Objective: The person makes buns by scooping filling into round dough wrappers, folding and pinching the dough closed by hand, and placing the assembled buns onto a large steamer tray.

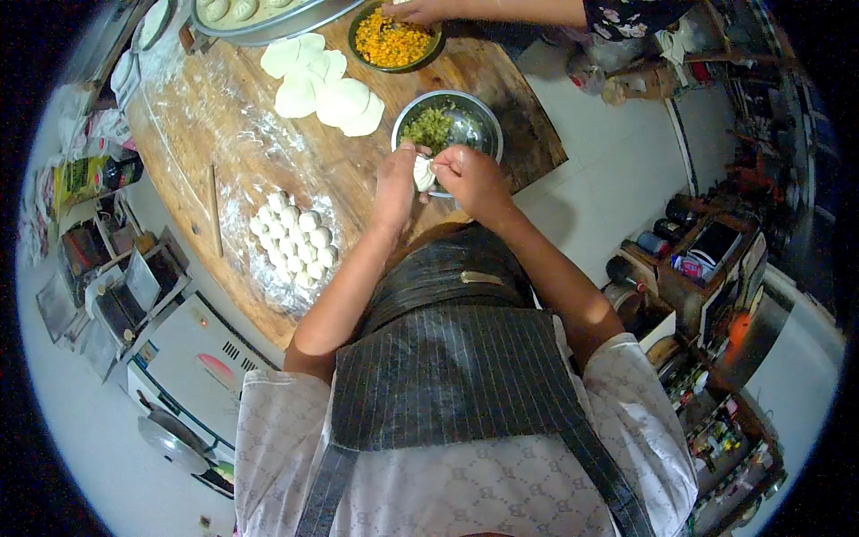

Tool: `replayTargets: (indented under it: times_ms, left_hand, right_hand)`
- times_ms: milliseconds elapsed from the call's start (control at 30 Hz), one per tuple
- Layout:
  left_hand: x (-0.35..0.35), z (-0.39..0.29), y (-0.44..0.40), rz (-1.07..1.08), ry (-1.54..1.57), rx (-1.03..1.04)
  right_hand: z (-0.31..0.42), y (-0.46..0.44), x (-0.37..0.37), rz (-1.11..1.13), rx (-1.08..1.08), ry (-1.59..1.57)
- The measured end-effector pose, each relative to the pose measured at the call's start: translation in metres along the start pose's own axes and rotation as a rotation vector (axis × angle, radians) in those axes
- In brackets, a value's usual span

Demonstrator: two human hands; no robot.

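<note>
I log: 1 pleated bun (423,174); left hand (396,185), fingers curled around it; right hand (472,179), fingertips pinching its edge; metal bowl (483,125) nearby.

The fingers (447,165) partly hide the pleated dough (423,175).

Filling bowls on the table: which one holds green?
The shiny metal bowl, with green filling, nearest the person's left hand and right hand. The dark-rimmed bowl, by the co-worker's hand, holds orange-yellow filling instead.
</note>
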State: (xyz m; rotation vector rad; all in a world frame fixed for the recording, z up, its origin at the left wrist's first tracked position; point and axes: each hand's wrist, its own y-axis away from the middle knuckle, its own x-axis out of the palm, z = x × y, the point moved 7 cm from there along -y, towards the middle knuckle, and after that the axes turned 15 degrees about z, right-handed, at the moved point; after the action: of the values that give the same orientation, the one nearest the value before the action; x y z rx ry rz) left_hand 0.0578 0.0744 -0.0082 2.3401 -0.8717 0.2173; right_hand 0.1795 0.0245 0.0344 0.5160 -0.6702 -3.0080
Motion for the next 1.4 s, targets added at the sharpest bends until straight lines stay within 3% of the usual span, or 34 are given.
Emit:
replayTargets:
  times_ms: [200, 400, 467, 533, 667, 733, 767, 1000, 1033, 1133, 1200, 1267, 1333, 1400]
  left_hand:
    - [0.006, -0.002, 0.000, 0.065, -0.036, -0.014]
    - [-0.006, 0.018, -0.004, 0.105, 0.349, -0.103]
    - [-0.008, 0.016, -0.002, 0.151, 0.430, -0.128]
    - [-0.009, 0.015, -0.001, 0.160, 0.482, -0.128]
    - [-0.013, 0.010, -0.003, 0.194, 0.570, -0.102]
    - [-0.015, 0.012, -0.006, 0.180, 0.573, -0.095]
    - [-0.017, 0.013, -0.008, 0.168, 0.573, -0.091]
    - [-0.024, -0.015, -0.005, 0.053, 0.613, -0.038]
    - [-0.032, -0.006, -0.007, 0.041, 0.585, -0.075]
    - [-0.038, -0.001, -0.020, 0.106, 0.591, -0.008]
    - [-0.037, 0.004, -0.028, 0.038, 0.620, -0.052]
    - [-0.022, -0.025, -0.032, 0.162, 0.549, 0.055]
    - [-0.007, -0.047, -0.026, 0.460, 0.627, -0.017]
    - [-0.013, -0.029, -0.048, 0.383, 0.236, 0.011]
  right_hand:
    - [-0.003, 0.003, -0.002, -0.074, 0.001, 0.133]
    - [-0.008, -0.001, -0.018, -0.102, -0.044, -0.003]
    - [-0.021, -0.007, -0.022, -0.064, 0.037, 0.030]
    - [-0.002, -0.008, -0.023, -0.068, -0.105, 0.436]
    - [0.031, -0.006, -0.014, 0.002, -0.212, 0.289]
    - [0.054, -0.010, -0.004, 0.140, -0.325, 0.275]
    - [0.062, -0.011, 0.000, 0.251, -0.281, 0.223]
    - [0.073, -0.033, 0.020, 0.294, -0.429, 0.355]
    - [0.074, -0.038, 0.024, 0.377, -0.365, 0.397]
    - [0.088, -0.049, 0.022, 0.380, -0.436, 0.458]
    - [0.084, -0.055, 0.014, 0.387, -0.417, 0.508]
    - [0.095, -0.063, -0.003, 0.520, -0.249, 0.322]
    - [0.097, -0.069, -0.026, 0.495, -0.259, 0.286]
    - [0.110, -0.092, -0.041, 0.474, -0.254, 0.226]
